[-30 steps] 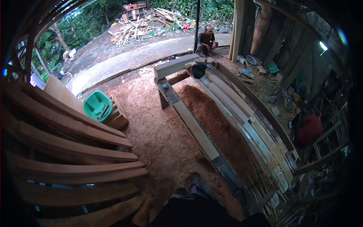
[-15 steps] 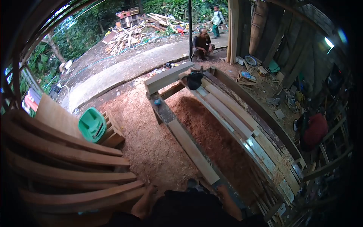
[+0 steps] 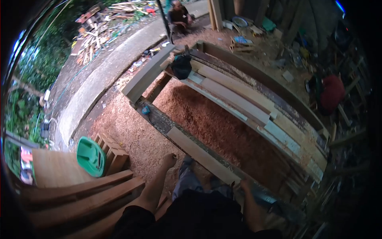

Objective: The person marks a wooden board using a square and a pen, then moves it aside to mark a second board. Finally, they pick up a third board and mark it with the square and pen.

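My left hand (image 3: 170,160) hangs over the shavings-covered ground, left of the bench, its fingers curled into a loose fist. No object shows in it. My right hand (image 3: 246,185) is at the near end of a pale wooden board (image 3: 203,154), with its fingers bent. A small dark shape shows by its fingertips, too small to name. That board lies flat along the narrow near beam (image 3: 161,124) of a long workbench. Farther up the same beam sits a small teal object (image 3: 146,110), perhaps a tape measure.
Several planks (image 3: 234,99) lie along the bench's far side, beside a black bag (image 3: 181,67). A green plastic tub (image 3: 90,157) stands at the left, near stacked curved timbers (image 3: 85,193). One person (image 3: 179,18) squats beyond the bench; a red shape (image 3: 332,93) is at right.
My view has turned and shifted, bringing the bench closer. My left hand has swung forward and up. My right hand now appears beside the board's near end.
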The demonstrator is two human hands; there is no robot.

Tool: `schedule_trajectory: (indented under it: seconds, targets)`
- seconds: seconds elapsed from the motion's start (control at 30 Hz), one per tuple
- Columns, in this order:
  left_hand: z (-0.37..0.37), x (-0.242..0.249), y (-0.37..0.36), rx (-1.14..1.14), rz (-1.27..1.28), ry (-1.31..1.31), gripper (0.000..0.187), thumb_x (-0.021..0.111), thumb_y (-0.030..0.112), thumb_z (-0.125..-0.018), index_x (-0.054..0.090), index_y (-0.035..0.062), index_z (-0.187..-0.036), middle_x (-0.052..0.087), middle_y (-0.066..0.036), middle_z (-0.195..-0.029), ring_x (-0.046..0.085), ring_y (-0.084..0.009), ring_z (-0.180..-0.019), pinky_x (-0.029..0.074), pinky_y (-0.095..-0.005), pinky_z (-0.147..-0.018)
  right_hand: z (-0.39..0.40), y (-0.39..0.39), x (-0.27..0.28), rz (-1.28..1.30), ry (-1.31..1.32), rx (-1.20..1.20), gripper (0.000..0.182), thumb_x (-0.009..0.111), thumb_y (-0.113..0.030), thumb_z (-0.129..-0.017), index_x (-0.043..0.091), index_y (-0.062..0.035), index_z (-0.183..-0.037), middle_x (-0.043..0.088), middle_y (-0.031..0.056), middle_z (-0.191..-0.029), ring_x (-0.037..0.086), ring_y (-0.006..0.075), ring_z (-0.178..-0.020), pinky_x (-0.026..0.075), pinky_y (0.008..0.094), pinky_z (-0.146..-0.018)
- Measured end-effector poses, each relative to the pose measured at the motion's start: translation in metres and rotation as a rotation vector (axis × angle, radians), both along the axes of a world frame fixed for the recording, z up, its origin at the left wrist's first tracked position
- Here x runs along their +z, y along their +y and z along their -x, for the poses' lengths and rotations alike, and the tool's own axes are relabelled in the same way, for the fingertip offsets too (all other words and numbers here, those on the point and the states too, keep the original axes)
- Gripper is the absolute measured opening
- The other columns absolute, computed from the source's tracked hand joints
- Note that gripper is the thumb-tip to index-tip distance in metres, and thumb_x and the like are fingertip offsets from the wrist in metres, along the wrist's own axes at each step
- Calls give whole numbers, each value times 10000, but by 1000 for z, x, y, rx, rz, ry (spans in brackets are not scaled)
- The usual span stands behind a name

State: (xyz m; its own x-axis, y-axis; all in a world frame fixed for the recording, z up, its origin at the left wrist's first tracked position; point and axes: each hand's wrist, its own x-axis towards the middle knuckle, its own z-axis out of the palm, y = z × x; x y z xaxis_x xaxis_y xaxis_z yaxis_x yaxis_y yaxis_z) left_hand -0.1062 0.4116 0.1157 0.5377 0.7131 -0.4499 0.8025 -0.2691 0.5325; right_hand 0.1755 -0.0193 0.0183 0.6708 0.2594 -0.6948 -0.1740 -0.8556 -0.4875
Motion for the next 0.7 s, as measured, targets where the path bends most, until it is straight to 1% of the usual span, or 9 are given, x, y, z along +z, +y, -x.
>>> schedule_trajectory:
  seconds: [0.1,0.17,0.23,0.37,0.53,0.57,0.6,0.63,0.7]
  targets:
    - [-15,-27,60,-55,-61,-43,294,625,204,-817,653,29,-1051,655,-209,-948,622,-378,-947,493,-437,-848,13,4,-11,-9,-35,-216,639,537,-160,-865,303,41,-1425,460,247,-1363,482,366,-1236,383,418,-1028]
    - [-7,-54,102,-105,-155,-99,309,653,213,-816,630,38,-1070,635,-192,-927,606,-360,-936,483,-440,-828,25,-9,-30,-87,176,-438,642,530,-171,-888,279,43,-1440,438,240,-1387,444,356,-1280,361,412,-1053]
    - [-6,-74,141,-134,-154,-113,291,652,211,-831,613,39,-1063,630,-184,-924,598,-345,-912,472,-440,-799,33,47,67,87,156,-573,650,537,-187,-904,262,39,-1448,419,244,-1405,416,355,-1307,374,414,-1047]
    - [-25,-82,193,-66,-151,-95,247,582,174,-885,640,17,-1067,651,-191,-942,626,-361,-861,496,-424,-748,34,65,70,222,-17,-550,656,553,-240,-924,265,32,-1447,336,243,-1462,378,385,-1330,354,446,-1075]
    - [-48,-81,192,-95,-86,-126,272,521,188,-935,637,-10,-1081,656,-223,-980,641,-363,-896,501,-414,-765,31,93,81,287,136,-826,658,528,-277,-951,232,10,-1463,302,218,-1484,356,383,-1341,403,442,-1042]
    - [-52,-72,188,-112,-9,-105,277,520,194,-937,635,-11,-1084,650,-228,-1001,637,-357,-914,499,-412,-781,36,74,50,243,128,-867,650,532,-245,-951,226,11,-1464,274,214,-1495,340,376,-1350,380,460,-1066]
    - [-40,-105,195,-150,78,-212,300,526,216,-935,620,-2,-1120,631,-223,-1049,618,-345,-958,485,-422,-830,44,45,9,189,132,-903,643,535,-213,-951,219,12,-1464,245,210,-1506,323,369,-1360,357,478,-1089]
    - [-41,-111,188,-160,-72,-94,316,529,214,-926,600,7,-1154,612,-217,-1072,599,-339,-982,472,-428,-858,46,23,-10,289,140,-675,631,519,-237,-958,232,21,-1458,270,213,-1494,349,378,-1340,378,478,-1066]
    - [-49,-102,183,-164,-107,-72,362,506,169,-897,583,17,-1217,605,-216,-1108,584,-356,-1025,454,-421,-898,41,51,13,288,225,-652,613,476,-285,-975,254,27,-1454,302,205,-1485,369,378,-1329,379,473,-1050]
